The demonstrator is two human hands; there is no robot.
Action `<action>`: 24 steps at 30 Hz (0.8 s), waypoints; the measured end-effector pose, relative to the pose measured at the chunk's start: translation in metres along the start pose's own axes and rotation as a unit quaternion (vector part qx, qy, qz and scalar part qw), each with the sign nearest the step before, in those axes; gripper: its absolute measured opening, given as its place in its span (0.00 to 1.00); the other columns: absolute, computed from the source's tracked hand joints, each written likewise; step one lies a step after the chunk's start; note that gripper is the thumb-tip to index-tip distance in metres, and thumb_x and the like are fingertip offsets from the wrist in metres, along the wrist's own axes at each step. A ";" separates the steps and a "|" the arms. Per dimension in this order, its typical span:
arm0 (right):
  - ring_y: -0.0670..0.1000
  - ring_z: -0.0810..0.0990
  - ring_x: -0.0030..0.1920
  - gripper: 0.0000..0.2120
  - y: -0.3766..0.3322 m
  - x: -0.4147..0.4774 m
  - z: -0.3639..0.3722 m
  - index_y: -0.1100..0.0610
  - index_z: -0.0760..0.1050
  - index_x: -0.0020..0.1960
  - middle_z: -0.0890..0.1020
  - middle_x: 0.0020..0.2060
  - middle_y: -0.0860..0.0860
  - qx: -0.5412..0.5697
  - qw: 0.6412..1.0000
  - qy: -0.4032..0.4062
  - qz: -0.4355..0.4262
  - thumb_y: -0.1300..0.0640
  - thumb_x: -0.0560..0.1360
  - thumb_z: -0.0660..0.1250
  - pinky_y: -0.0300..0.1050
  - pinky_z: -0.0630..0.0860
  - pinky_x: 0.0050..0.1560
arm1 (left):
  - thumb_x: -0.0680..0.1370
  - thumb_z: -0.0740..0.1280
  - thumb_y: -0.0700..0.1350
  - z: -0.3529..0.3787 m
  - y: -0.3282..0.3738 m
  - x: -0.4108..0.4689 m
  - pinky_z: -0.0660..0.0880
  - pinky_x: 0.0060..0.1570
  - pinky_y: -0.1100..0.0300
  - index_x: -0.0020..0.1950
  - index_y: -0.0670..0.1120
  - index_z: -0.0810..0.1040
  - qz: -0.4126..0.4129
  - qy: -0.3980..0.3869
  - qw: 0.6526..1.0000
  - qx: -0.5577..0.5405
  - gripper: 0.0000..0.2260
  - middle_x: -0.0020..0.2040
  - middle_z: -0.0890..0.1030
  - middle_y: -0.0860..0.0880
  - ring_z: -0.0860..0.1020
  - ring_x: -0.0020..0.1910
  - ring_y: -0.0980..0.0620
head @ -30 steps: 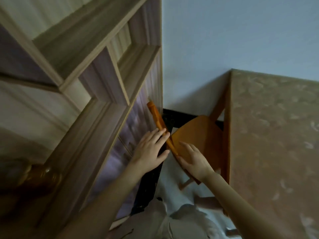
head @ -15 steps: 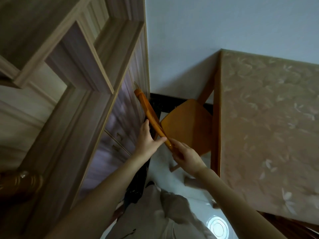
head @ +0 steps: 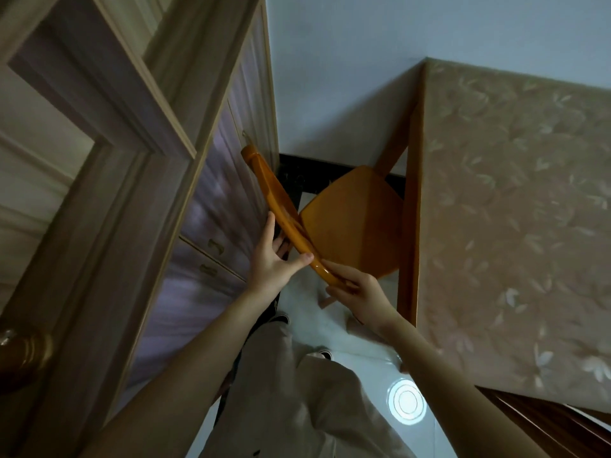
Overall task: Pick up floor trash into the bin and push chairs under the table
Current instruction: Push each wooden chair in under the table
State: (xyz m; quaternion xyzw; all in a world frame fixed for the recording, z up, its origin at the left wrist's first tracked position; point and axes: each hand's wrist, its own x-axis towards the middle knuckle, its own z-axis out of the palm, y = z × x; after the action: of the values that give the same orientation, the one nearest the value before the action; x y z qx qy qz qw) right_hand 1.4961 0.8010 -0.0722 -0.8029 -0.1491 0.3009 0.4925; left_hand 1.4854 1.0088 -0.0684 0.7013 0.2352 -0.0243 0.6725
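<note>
We see through one wide-angle camera worn on the head, tipped steeply down and a little forward. Our arms rise from the bottom edge. The left hand (head: 269, 262) and right hand (head: 358, 292) meet near mid-frame, close under the lens, both holding the top rail of the chair (head: 350, 223). The cabinet (head: 158, 166) leans in along the left, bent by the lens, and the bench (head: 515, 209) fills the right. The wall (head: 347, 61) closes the top. The floor (head: 370, 375) lies straight beneath us, beside our trousers (head: 297, 408).
</note>
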 end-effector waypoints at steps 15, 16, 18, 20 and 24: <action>0.50 0.82 0.50 0.23 -0.030 0.047 0.011 0.43 0.71 0.70 0.81 0.54 0.44 0.034 0.996 0.080 0.022 0.59 0.78 0.66 0.56 0.77 0.58 | 0.69 0.75 0.33 -0.021 0.038 0.067 0.71 0.60 0.66 0.79 0.53 0.49 -0.035 -0.093 0.995 -0.020 0.49 0.75 0.64 0.47 0.67 0.70 0.54; 0.51 0.82 0.49 0.23 -0.030 0.050 0.012 0.42 0.71 0.70 0.81 0.55 0.44 0.037 0.995 0.086 0.025 0.59 0.78 0.67 0.56 0.77 0.57 | 0.69 0.75 0.33 -0.022 0.040 0.071 0.72 0.57 0.69 0.79 0.53 0.49 -0.034 -0.102 0.994 -0.016 0.48 0.74 0.65 0.47 0.67 0.68 0.56; 0.53 0.82 0.48 0.23 -0.032 0.053 0.013 0.42 0.72 0.70 0.80 0.55 0.43 0.052 0.993 0.099 0.033 0.59 0.78 0.67 0.58 0.78 0.54 | 0.69 0.76 0.33 -0.022 0.044 0.082 0.72 0.54 0.72 0.79 0.53 0.49 -0.033 -0.117 0.993 -0.001 0.49 0.74 0.66 0.46 0.67 0.66 0.57; 0.52 0.81 0.48 0.23 -0.034 0.057 0.014 0.43 0.72 0.70 0.79 0.55 0.40 0.068 0.990 0.117 0.042 0.59 0.78 0.67 0.58 0.79 0.51 | 0.68 0.76 0.33 -0.021 0.051 0.092 0.72 0.59 0.66 0.79 0.54 0.50 -0.031 -0.132 0.991 0.013 0.49 0.73 0.67 0.46 0.68 0.66 0.57; 0.49 0.79 0.57 0.23 -0.037 0.067 0.012 0.44 0.70 0.71 0.77 0.59 0.36 0.081 0.986 0.137 0.043 0.57 0.78 0.67 0.55 0.80 0.54 | 0.68 0.77 0.34 -0.015 0.058 0.111 0.69 0.67 0.55 0.79 0.54 0.50 -0.033 -0.157 0.987 0.023 0.49 0.71 0.67 0.53 0.68 0.69 0.54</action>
State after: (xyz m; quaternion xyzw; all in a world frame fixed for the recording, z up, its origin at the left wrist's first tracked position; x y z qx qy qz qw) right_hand 1.5429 0.8623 -0.0663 -0.7998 -0.0212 0.2200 0.5580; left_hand 1.6009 1.0566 -0.0515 0.6962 0.1492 -0.1618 0.6833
